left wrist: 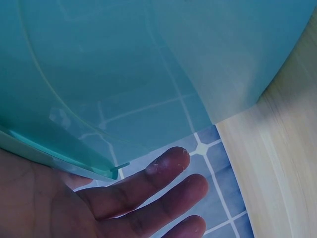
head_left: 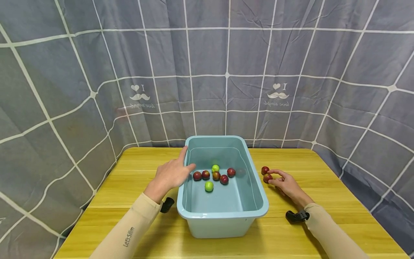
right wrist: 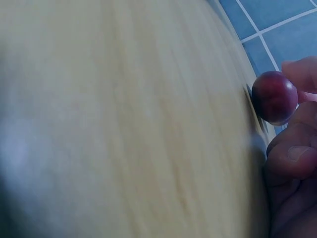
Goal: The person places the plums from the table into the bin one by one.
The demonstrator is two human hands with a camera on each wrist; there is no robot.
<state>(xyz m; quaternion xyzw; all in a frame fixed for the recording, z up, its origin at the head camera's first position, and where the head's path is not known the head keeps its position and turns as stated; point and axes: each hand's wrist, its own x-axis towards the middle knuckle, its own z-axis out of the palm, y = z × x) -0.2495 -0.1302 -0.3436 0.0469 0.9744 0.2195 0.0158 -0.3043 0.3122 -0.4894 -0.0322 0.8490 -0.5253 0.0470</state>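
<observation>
A light blue plastic tub (head_left: 223, 215) stands mid-table with several dark red plums (head_left: 224, 179) and two small green fruits (head_left: 208, 186) on its floor. My left hand (head_left: 173, 172) rests at the tub's left rim, index finger extended along it and thumb reaching over the edge. In the left wrist view its other fingers (left wrist: 163, 203) stretch out straight beside the tub wall. To the tub's right, my right hand (head_left: 288, 184) has thumb and index finger curved at a red plum (head_left: 267, 178) on the table. Another red plum (head_left: 265, 170) lies just behind that one.
The wooden table (head_left: 129, 201) extends on both sides of the tub. Behind it hangs a grey curtain (head_left: 207, 93) with white grid lines, wrapping round the left and right sides. Black bands (head_left: 297, 216) sit at both wrists.
</observation>
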